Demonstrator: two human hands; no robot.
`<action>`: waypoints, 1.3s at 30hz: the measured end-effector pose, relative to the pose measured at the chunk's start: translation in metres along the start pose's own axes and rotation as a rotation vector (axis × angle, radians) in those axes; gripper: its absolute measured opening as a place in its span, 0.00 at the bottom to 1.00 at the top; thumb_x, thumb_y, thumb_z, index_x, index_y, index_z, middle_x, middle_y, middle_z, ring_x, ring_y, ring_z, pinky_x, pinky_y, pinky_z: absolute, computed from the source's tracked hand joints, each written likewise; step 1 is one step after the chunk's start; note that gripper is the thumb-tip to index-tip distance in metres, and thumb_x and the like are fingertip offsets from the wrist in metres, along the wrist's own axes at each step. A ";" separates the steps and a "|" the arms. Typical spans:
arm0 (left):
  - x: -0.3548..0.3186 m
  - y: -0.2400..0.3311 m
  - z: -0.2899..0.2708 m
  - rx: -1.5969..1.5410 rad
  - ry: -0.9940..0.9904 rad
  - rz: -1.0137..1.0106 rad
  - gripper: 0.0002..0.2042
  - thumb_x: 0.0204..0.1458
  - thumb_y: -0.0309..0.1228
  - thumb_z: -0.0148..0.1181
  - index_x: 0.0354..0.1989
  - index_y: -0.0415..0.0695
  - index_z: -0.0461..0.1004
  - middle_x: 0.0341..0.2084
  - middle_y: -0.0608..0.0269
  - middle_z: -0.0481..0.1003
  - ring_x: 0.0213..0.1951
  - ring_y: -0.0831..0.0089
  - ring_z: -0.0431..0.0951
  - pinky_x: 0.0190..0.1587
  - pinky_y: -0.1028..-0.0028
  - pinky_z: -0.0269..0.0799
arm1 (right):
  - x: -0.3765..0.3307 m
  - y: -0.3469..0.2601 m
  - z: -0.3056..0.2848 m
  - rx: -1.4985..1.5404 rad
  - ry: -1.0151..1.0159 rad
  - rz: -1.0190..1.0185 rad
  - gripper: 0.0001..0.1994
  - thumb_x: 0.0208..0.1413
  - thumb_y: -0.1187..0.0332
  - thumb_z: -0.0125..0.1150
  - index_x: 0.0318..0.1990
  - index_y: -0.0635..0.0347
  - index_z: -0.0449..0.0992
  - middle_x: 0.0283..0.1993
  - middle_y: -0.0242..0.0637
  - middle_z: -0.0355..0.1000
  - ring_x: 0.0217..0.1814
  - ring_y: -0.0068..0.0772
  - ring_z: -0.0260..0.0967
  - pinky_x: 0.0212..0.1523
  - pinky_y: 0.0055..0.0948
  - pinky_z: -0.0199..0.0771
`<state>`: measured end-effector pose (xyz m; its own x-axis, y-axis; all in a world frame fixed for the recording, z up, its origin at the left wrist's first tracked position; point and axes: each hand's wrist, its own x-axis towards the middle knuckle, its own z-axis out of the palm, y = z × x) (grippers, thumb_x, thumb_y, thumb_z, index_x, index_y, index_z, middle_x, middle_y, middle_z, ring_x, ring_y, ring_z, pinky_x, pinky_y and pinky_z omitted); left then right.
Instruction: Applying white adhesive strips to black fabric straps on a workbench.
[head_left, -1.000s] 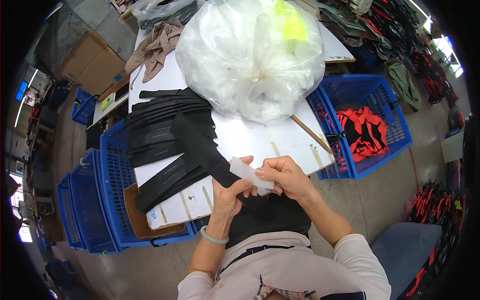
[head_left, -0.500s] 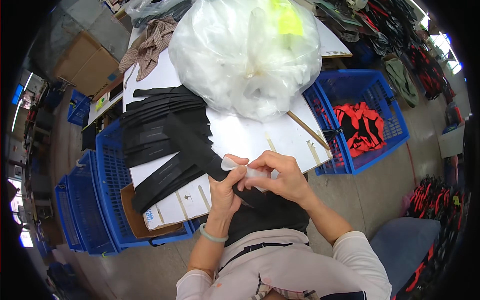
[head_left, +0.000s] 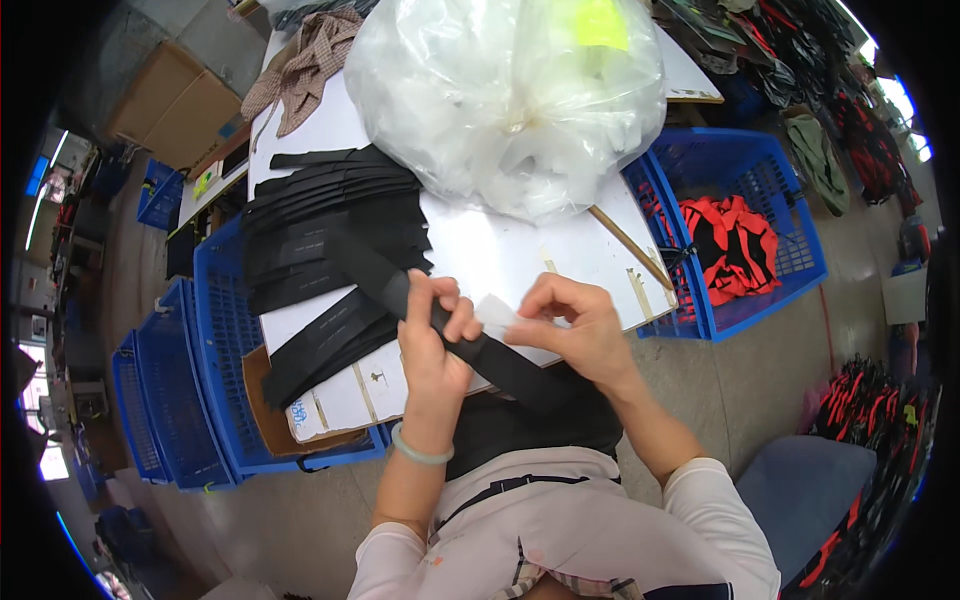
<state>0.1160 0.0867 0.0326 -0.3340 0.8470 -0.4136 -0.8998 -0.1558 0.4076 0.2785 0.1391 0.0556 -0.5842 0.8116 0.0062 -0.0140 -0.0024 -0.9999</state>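
Near the table's front edge, my left hand (head_left: 432, 350) is closed on a long black fabric strip (head_left: 520, 375). The strip runs diagonally from the pile to my lap. Beside it, the fingers of my right hand (head_left: 585, 335) pinch a small, whitish, translucent sheet-like piece (head_left: 494, 312); its exact kind is unclear. This piece reaches toward the left fingertips, and I cannot tell whether they touch it. To the left lies a fanned pile of black fabric strips (head_left: 300, 235), some with small pale markings.
A big clear plastic bag (head_left: 500, 110) of white material fills the table's back. A wooden stick (head_left: 632, 248) lies at the right of the white table (head_left: 480, 245). Blue baskets flank it; the right basket (head_left: 730, 310) holds red and black pieces. A checked cloth (head_left: 305, 75) hangs back left.
My hands have moved slightly apart, and the right one now holds the white piece out flatter, away from the left thumb. My left fingers have curled over the black strip.
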 end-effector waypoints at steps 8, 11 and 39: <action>0.004 0.006 -0.005 -0.149 -0.026 -0.084 0.17 0.54 0.45 0.63 0.25 0.44 0.71 0.20 0.69 0.65 0.16 0.81 0.59 0.19 0.79 0.56 | -0.008 -0.004 0.004 -0.357 -0.124 -0.171 0.10 0.43 0.71 0.73 0.25 0.65 0.75 0.23 0.35 0.70 0.23 0.26 0.66 0.25 0.24 0.64; -0.001 0.002 -0.002 -0.127 -0.049 -0.020 0.16 0.55 0.44 0.62 0.26 0.44 0.71 0.21 0.69 0.65 0.18 0.79 0.60 0.22 0.77 0.59 | -0.008 -0.001 0.011 -0.534 -0.014 -0.273 0.12 0.43 0.71 0.73 0.24 0.64 0.72 0.23 0.36 0.70 0.21 0.30 0.67 0.23 0.27 0.64; 0.000 0.009 0.001 -0.203 -0.077 0.040 0.19 0.56 0.50 0.59 0.26 0.47 0.71 0.19 0.70 0.62 0.16 0.80 0.59 0.21 0.77 0.58 | -0.006 -0.007 0.023 -0.579 -0.100 -0.542 0.10 0.45 0.76 0.69 0.37 0.63 0.78 0.36 0.40 0.73 0.27 0.33 0.72 0.25 0.27 0.71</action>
<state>0.1081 0.0855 0.0370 -0.3551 0.8731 -0.3340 -0.9270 -0.2827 0.2465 0.2635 0.1211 0.0625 -0.6868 0.5567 0.4674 0.0908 0.7037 -0.7047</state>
